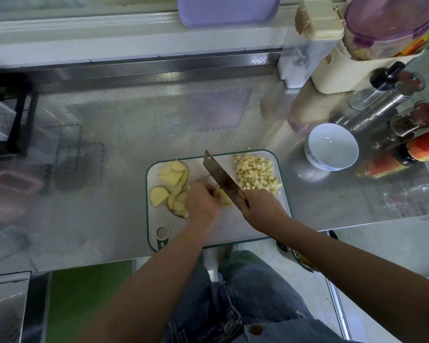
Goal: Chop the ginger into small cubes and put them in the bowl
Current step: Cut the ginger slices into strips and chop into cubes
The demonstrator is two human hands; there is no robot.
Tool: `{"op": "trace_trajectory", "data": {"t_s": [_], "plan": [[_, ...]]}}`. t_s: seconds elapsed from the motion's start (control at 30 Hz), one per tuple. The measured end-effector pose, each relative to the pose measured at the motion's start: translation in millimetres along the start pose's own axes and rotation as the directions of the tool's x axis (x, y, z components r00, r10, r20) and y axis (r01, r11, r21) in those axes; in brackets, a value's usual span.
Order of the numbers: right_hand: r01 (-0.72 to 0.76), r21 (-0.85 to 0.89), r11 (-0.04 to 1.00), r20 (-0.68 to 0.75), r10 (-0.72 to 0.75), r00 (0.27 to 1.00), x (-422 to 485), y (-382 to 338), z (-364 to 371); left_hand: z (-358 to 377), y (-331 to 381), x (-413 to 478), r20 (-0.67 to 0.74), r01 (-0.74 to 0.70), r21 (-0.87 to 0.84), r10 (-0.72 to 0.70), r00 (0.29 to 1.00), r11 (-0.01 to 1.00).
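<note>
On the white cutting board point(233, 226) with a green rim, several pale yellow ginger slices point(170, 183) lie at the left. A heap of small ginger cubes point(255, 173) sits at the board's far right. My left hand point(200, 200) curls its fingers over a few ginger slices point(224, 198) in the middle. My right hand point(260, 206) grips the handle of a cleaver point(221, 178), whose blade stands just right of the held slices. A white bowl point(331, 146) with nothing in it stands right of the board.
Sauce bottles point(406, 154), spice jars and a cream container rack point(352, 68) crowd the steel counter's right side. A black rack point(18, 115) stands at the far left, with a pink-rimmed box point(13, 181) below it. The counter's front edge runs just under the board.
</note>
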State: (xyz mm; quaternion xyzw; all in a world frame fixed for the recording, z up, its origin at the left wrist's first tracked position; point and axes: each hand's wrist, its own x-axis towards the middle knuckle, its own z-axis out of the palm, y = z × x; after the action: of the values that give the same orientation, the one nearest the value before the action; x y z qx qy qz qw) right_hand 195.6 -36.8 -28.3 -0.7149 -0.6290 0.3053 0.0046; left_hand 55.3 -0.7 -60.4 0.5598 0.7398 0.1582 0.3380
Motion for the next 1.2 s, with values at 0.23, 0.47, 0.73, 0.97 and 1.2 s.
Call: {"op": "trace_trajectory", "data": {"t_s": [0.23, 0.47, 0.73, 0.97, 1.2], "plan": [[0.020, -0.042, 0.999, -0.008, -0.020, 1.000, 0, -4, 3, 0, 1, 2, 0.006, 0.006, 0.014, -0.006, 1.000, 1.000], [0.014, -0.067, 0.998, -0.008, -0.015, 1.000, 2, -9, 9, -2, 4, 1, -0.002, -0.009, 0.005, 0.009, 1.000, 1.000], [0.024, -0.067, 0.997, -0.069, -0.029, 0.997, 2, -9, 23, -6, 5, -2, -0.003, -0.024, -0.002, 0.024, 1.000, 1.000], [0.020, 0.079, 0.997, -0.080, -0.013, 0.997, 0, -2, 7, -7, -7, -9, 0.011, -0.005, 0.003, 0.005, 1.000, 1.000], [0.074, -0.006, 0.997, -0.002, -0.074, 0.997, -4, -3, -2, -5, -7, -6, 0.090, 0.074, -0.007, -0.073, 0.993, 0.997]]}}
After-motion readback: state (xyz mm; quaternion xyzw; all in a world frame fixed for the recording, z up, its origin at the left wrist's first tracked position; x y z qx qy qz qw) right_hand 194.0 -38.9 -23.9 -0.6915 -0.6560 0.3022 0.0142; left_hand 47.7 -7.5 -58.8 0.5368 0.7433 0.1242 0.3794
